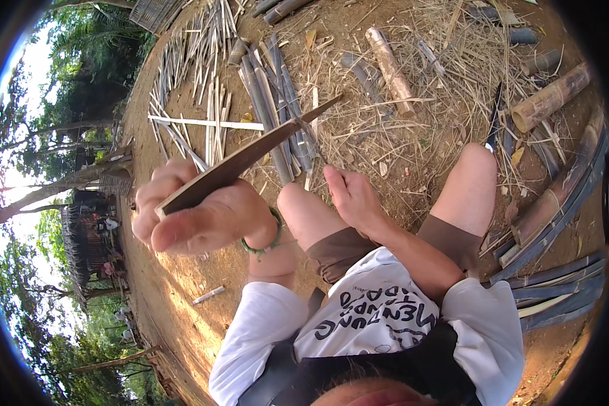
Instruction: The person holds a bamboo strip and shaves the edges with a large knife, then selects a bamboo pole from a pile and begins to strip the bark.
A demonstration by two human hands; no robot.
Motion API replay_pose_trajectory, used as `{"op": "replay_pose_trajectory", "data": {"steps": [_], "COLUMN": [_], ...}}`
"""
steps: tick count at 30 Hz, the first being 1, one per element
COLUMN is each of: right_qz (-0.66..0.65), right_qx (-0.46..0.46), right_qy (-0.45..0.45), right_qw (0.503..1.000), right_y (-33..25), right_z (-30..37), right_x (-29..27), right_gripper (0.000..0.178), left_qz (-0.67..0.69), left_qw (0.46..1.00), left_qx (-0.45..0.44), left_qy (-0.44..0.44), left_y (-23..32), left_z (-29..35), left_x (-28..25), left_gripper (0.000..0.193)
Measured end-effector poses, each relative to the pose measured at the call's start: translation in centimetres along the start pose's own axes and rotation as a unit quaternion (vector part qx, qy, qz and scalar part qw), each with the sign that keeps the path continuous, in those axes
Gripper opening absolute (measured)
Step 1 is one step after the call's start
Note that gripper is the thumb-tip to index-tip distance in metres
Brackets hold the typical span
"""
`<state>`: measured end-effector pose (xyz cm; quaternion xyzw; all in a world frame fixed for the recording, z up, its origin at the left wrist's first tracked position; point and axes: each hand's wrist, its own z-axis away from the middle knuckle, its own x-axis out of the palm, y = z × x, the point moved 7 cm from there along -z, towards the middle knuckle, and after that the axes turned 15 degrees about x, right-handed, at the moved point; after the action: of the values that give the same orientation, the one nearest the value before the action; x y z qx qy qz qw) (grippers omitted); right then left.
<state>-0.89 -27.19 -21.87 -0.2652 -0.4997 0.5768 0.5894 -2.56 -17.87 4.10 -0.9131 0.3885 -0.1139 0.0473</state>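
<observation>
My left hand (199, 206) is raised at the left, a green bracelet round its wrist. Its thumb and fingers close on one end of a flat brown bamboo strip (250, 154). The strip slants up and away to the right, its far end narrowing to a point in the air. My right hand (355, 199) is closed between my knees, thumb uppermost, apart from the strip. Whatever its curled fingers hold, if anything, is hidden. Beside my right knee lies a dark, narrow blade-like thing (497, 118), partly hidden by the leg.
Split bamboo lengths (267, 101) lie beyond my left knee, with pale strips (213, 128) farther left. A short bamboo log (390, 68) rests among shavings ahead. Thicker bamboo pieces (551, 98) and dark split lengths (565, 291) lie at the right. A thatched hut (84, 237) and trees stand left.
</observation>
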Motion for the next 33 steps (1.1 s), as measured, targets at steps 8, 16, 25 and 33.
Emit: {"op": "replay_pose_trajectory", "data": {"steps": [8,16,25,33], "right_qz": [0.052,0.074,0.031,0.038], "right_qx": [-0.171,-0.098,0.022,-0.180], "right_qy": [0.074,0.024,0.035,-0.071], "right_qw": [0.981,0.992,0.999,0.980], "right_y": [-2.9,-7.0,-3.4,-7.9], "right_z": [2.8,4.7,3.0,7.3], "right_x": [1.8,0.7,-1.2,1.8], "right_gripper": [0.048,0.049,0.048,0.042], "left_qz": [-0.067,-0.044,0.183,0.136], "left_qw": [0.995,0.998,0.982,0.989], "left_qx": [-0.069,-0.017,-0.046,-0.052], "left_qy": [0.040,0.035,0.026,0.014], "left_y": [0.0,-1.2,-0.7,-1.4], "left_z": [0.6,0.6,1.2,1.3], "left_x": [-0.5,-0.7,-0.1,-1.2], "left_gripper": [0.053,0.058,0.063,0.065]}}
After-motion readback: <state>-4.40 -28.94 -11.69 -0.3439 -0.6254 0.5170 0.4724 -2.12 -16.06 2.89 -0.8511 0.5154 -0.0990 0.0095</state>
